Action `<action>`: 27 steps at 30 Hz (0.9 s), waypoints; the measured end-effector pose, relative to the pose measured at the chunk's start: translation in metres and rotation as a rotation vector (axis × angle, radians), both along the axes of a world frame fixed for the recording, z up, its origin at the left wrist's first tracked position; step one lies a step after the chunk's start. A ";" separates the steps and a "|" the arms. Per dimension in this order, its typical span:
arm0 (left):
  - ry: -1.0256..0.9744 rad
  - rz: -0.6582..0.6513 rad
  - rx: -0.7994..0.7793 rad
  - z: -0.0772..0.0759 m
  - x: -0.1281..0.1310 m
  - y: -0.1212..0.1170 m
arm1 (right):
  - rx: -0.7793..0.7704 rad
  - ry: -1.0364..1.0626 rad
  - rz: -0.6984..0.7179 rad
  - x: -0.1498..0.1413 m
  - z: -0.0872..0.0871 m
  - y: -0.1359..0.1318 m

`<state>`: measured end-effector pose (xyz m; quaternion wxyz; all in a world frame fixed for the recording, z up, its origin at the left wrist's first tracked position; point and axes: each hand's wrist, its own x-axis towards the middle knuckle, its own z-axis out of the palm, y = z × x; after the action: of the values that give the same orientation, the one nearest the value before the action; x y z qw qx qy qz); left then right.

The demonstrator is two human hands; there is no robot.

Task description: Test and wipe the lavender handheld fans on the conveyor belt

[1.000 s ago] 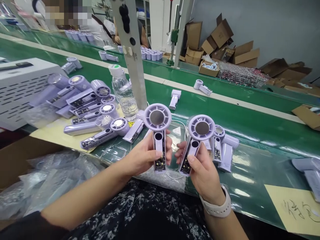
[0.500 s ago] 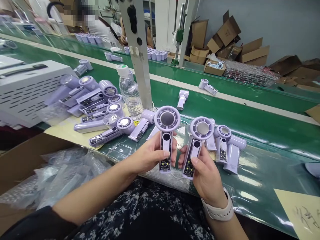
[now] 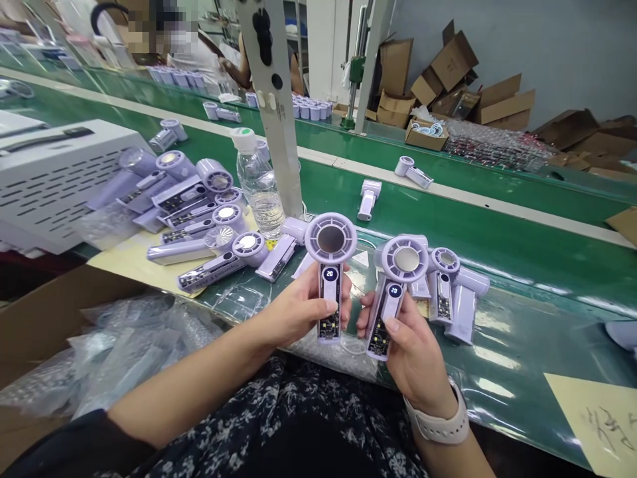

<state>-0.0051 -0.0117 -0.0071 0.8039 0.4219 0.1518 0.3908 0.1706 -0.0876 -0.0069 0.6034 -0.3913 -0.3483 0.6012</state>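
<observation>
My left hand (image 3: 303,305) is closed round the handle of a purple handheld fan (image 3: 330,238), its thumb on the handle's front. A second purple handheld fan (image 3: 404,257) sits in my right hand (image 3: 415,345), thumb likewise on the front. Both fans stand nearly upright side by side, heads apart, with bare circuit boards showing low on the handles. Their small round displays each read 20. Just right of them lie several more fans (image 3: 442,292). To the left, a heap of similar fans (image 3: 213,219) rests on yellow paper.
A water bottle (image 3: 259,189) stands by the metal post (image 3: 273,99). At left are a white vented machine (image 3: 74,179) and a carton of plastic bags (image 3: 124,352). Single fans lie on the green conveyor belt (image 3: 448,219). A co-worker (image 3: 199,60) sits across the line.
The displays on both held fans have lit up, where they were dark before. The right fan has shifted slightly right and down. A fan on the belt has moved a little to the right.
</observation>
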 end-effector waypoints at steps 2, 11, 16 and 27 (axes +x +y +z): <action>0.000 0.025 -0.040 -0.003 0.002 0.003 | -0.011 0.026 -0.008 0.000 -0.002 0.000; 0.068 -0.019 0.056 -0.008 -0.001 0.002 | 0.028 -0.069 0.001 0.004 -0.009 -0.003; 0.148 0.009 0.089 -0.009 -0.001 0.005 | 0.027 -0.088 -0.071 0.005 -0.008 0.000; 0.118 0.037 0.042 -0.008 0.002 0.004 | 0.036 -0.094 -0.042 0.002 -0.004 0.000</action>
<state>-0.0034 -0.0072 -0.0151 0.7772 0.4579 0.1985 0.3832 0.1726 -0.0881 -0.0108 0.6059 -0.4154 -0.3789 0.5629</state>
